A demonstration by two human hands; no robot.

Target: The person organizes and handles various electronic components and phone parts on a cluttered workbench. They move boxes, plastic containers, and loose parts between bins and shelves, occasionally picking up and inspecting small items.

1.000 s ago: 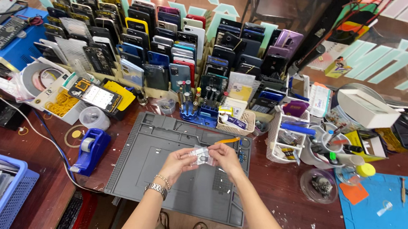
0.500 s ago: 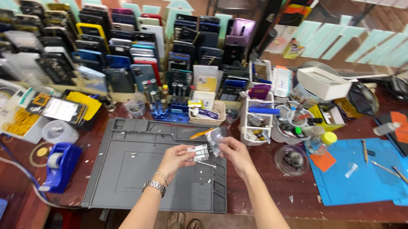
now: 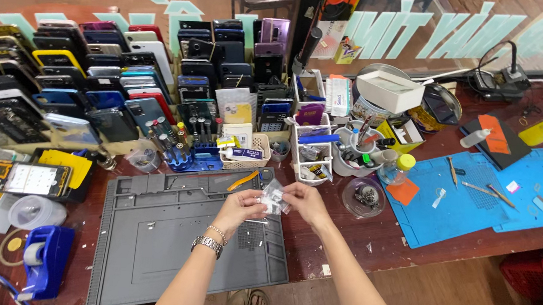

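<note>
**At frame centre: a small clear bag between our hands**

Above the grey mat (image 3: 170, 241), we are pinching a small clear plastic bag (image 3: 273, 198) with left hand (image 3: 240, 206) and right hand (image 3: 303, 201). Behind, a white rack (image 3: 313, 150) is holding tools; a wicker basket (image 3: 244, 154) is holding small packets.

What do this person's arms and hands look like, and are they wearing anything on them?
Both forearms are bare, with no sleeves or gloves in view. The left hand has a silver metal wristwatch and a thin beaded bracelet at its wrist. The right hand and its wrist carry nothing.
</note>
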